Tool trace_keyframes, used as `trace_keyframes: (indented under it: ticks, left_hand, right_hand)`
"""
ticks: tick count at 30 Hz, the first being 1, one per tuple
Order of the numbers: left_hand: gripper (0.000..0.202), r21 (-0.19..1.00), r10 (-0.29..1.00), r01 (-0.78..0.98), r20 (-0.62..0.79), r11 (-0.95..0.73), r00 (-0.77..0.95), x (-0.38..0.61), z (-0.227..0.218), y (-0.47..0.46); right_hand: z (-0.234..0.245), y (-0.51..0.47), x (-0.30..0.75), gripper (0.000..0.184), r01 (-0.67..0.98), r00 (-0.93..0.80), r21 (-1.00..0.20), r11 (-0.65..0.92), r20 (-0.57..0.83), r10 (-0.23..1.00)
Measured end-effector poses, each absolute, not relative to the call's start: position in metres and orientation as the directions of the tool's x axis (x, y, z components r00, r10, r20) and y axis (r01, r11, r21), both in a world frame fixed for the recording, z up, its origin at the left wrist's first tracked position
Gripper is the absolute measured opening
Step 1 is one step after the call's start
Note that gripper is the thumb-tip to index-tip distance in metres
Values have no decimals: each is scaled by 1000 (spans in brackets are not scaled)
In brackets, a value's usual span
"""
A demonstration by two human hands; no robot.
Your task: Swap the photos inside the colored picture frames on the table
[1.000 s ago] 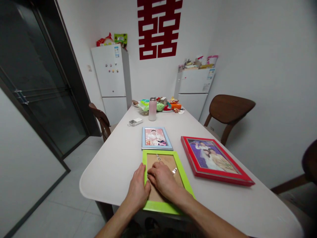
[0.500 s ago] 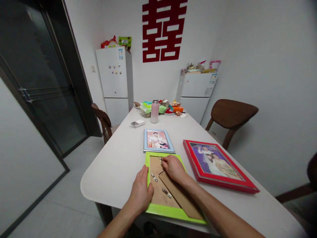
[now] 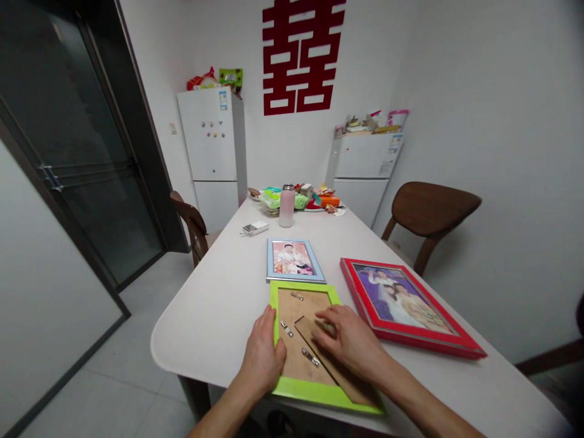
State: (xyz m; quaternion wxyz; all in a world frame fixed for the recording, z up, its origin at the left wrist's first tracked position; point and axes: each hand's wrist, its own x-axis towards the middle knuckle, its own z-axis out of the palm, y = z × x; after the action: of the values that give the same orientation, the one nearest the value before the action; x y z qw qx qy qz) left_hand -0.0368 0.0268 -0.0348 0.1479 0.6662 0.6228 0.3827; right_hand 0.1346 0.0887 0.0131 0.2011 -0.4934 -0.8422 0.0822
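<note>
At lower centre, the green frame [image 3: 310, 392] lies back-up on the bench [image 3: 205, 316], backing board [image 3: 292, 365] seated, three clips [image 3: 310, 357] showing, fastening unclear. Left hand [image 3: 262, 356] rests unclenched along its edge; right hand [image 3: 349, 340] curls over the stand flap [image 3: 353, 389], grasp uncertain.
</note>
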Motion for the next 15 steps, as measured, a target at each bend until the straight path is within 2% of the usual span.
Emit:
trace_keyframes:
  ticks: [3, 8, 12, 15]
  left_hand:
    - [55, 690, 945, 704, 317, -171, -81, -36, -34, 26]
    - [56, 716, 952, 681, 293, -157, -89, -35, -29, 26]
    - [53, 761, 957, 634, 267, -137, -114, -35, -25, 27]
    - [52, 815, 958, 568, 240, -112, -156, -33, -19, 28]
  right_hand:
    - [13, 61, 151, 37, 798, -473, -330, 504, 174, 864]
    - [6, 49, 146, 49, 785, -478, -363, 502, 160, 864]
    - [10, 55, 146, 43, 766, -457, -444, 465, 133, 880]
    - [22, 57, 148, 38, 772, -444, -441, 458, 141, 885]
